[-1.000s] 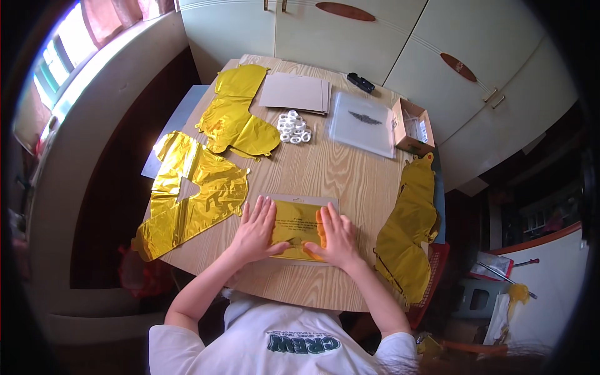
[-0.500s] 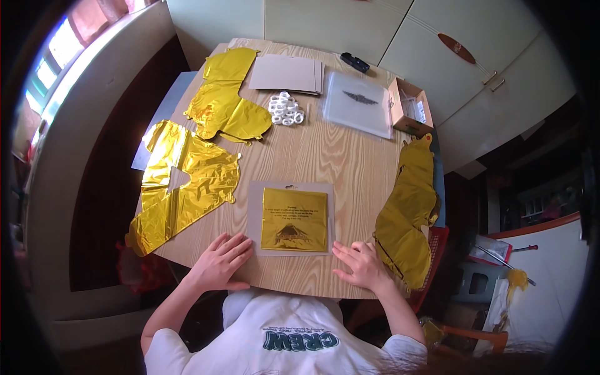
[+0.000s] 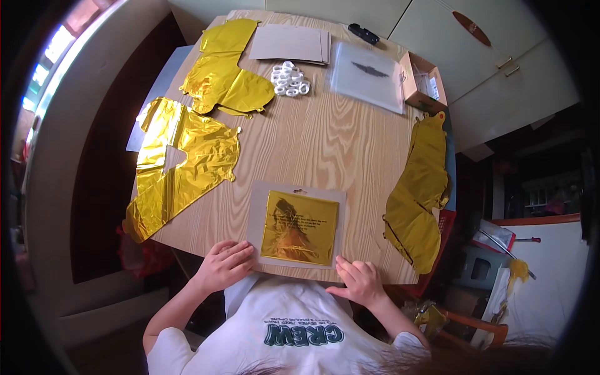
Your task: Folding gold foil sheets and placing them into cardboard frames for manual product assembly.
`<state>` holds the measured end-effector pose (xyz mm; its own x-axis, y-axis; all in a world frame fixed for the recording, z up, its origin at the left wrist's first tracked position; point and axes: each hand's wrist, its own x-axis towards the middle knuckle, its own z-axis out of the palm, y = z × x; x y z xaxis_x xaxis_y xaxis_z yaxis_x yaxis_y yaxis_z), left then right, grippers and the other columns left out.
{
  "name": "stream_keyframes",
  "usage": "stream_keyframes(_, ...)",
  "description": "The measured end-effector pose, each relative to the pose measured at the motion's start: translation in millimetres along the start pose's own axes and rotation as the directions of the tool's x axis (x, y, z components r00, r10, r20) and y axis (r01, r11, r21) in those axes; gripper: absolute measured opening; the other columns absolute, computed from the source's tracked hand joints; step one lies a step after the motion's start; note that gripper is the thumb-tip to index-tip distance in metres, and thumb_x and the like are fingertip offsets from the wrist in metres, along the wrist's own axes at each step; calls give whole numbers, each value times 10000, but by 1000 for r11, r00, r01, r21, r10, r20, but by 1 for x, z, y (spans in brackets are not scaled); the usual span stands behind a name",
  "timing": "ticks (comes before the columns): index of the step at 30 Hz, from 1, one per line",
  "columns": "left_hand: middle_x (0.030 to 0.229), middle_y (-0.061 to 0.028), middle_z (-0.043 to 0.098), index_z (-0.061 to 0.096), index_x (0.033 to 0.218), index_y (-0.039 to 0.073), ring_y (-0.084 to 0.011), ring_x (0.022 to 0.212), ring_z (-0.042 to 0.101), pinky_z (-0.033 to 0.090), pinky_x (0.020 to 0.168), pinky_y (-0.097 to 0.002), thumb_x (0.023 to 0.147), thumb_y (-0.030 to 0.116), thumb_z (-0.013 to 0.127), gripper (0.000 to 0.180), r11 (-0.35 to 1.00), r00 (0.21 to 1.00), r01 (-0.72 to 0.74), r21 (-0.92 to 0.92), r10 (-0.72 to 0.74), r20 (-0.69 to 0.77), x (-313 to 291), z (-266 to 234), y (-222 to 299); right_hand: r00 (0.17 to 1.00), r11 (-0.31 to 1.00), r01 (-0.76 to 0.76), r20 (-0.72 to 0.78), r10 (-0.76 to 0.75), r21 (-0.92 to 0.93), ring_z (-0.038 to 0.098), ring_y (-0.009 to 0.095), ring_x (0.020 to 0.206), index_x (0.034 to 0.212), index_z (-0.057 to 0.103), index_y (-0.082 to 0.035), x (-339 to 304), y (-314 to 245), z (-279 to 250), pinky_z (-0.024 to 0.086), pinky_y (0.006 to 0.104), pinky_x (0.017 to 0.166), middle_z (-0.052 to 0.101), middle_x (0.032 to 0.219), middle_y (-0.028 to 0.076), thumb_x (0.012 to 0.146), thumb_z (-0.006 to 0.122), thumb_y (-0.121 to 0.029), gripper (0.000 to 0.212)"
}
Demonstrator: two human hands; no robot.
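On the table by its near edge lies a flat grey card [image 3: 257, 212] with a hang hole at its far side. A folded square of gold foil [image 3: 300, 228] rests on it, with dark print over a shiny surface, maybe a clear bag. My left hand [image 3: 226, 265] lies at the card's near left corner, fingers extended close together, fingertips at its edge. At the near right corner is my right hand [image 3: 361, 281], fingers loosely bent and thumb apart. Whether either hand pinches the card's edge I cannot make out.
Flat gold foil balloons [image 3: 228, 75] [image 3: 187, 162] lie at left, another [image 3: 415, 194] at right. Farther back are grey cards [image 3: 289, 44], white rolls [image 3: 289, 80], clear bags [image 3: 359, 87], an open box [image 3: 431, 94] and a black object [image 3: 364, 34].
The card with the gold foil has slid toward me, closer to the table's near edge, both hands staying at its near corners. My view has tilted a little.
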<state>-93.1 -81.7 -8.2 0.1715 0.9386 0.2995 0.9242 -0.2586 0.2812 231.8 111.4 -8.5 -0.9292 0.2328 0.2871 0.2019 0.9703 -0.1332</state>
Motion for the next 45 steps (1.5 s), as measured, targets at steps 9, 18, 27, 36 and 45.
stream_keyframes(9, 1085, -47, 711, 642, 864, 85, -182, 1102, 663, 488, 893, -382, 777, 66, 734, 127, 975, 978, 149, -165, -170, -124, -4, 12, 4, 973, 990, -129, -184, 138, 59, 564, 190, 776, 861, 638, -108, -1, -10, 17, 431, 338, 715, 710, 1069, 28, 848, 723, -311, 220)
stream_keyframes(18, 944, -32, 721, 583, 781, 88, -177, 979, 701, 446, 732, -353, 725, -13, 690, 158, 962, 916, 226, -155, -264, -302, 4, 26, 13, 920, 956, -279, -262, 292, 87, 581, 212, 729, 763, 560, -105, 11, -25, 25, 438, 356, 674, 715, 940, 18, 801, 729, -127, 175)
stream_keyframes(27, 887, -26, 692, 560, 772, 89, -184, 871, 682, 449, 733, -342, 720, -20, 689, 177, 964, 910, 250, -84, -264, -320, 11, 32, 14, 915, 951, -306, -262, 308, 48, 587, 210, 708, 749, 539, -103, 18, -27, 22, 441, 352, 656, 699, 904, 12, 771, 747, -93, 209)
stream_keyframes(36, 901, 7, 690, 597, 806, 103, -181, 882, 654, 438, 769, -343, 714, 27, 734, 182, 957, 908, 285, -51, -286, -306, 12, 26, 16, 888, 936, -334, -295, 352, 112, 592, 198, 726, 764, 563, -113, 14, -25, 30, 469, 342, 663, 697, 891, -7, 786, 767, -121, 205)
stream_keyframes(45, 821, -1, 680, 621, 763, 98, -192, 788, 624, 428, 744, -338, 689, 7, 756, 178, 919, 845, 380, -100, -389, -367, 12, 33, 20, 883, 928, -361, -287, 371, 91, 589, 201, 716, 788, 564, -110, 11, -28, 35, 475, 340, 661, 696, 897, 7, 798, 759, -121, 196)
